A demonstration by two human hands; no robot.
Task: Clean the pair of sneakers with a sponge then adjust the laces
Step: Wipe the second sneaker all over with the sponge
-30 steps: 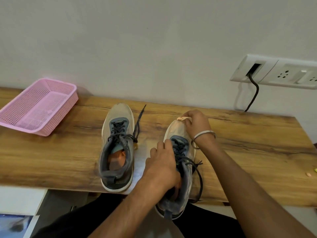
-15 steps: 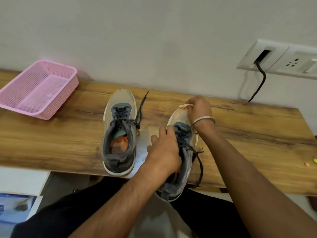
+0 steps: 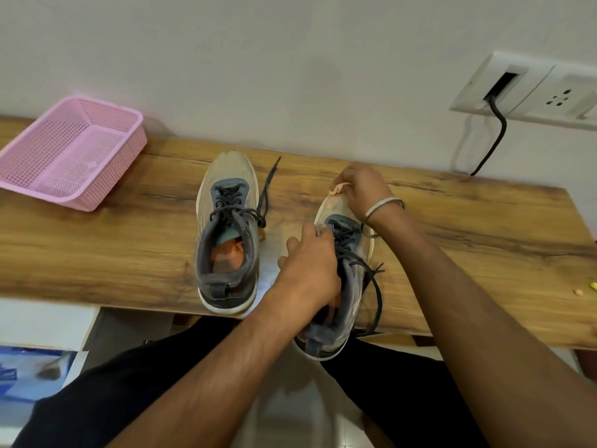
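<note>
Peach-coloured sponge [image 3: 337, 188] is seen pinched in the right hand [image 3: 361, 189], pressed to the toe of the right-side sneaker [image 3: 350, 279]; only a small edge of it shows past the curled fingers [image 3: 347, 180], so how much is gripped cannot be told; the sneaker's long axis runs from that toe, just under the right fingers, back toward the person, its heel overhanging the near edge of the wooden shelf [image 3: 484, 240]; the left hand [image 3: 310, 273] is closed over the inner side of the collar and midfoot, steadying the shoe, its fingertips reaching toward the lace area; the right hand is therefore the nearer one to the toe, the left the nearer to the heel; any further wiping would, by judgement, be drawn along the axis from toe toward the left hand; dark laces [image 3: 374, 286] hang loose to the outer side; the other sneaker [image 3: 226, 234] stands apart beyond the left hand, untouched, its lace trailing; a pink basket [image 3: 122, 150] lies well away on that side.
</note>
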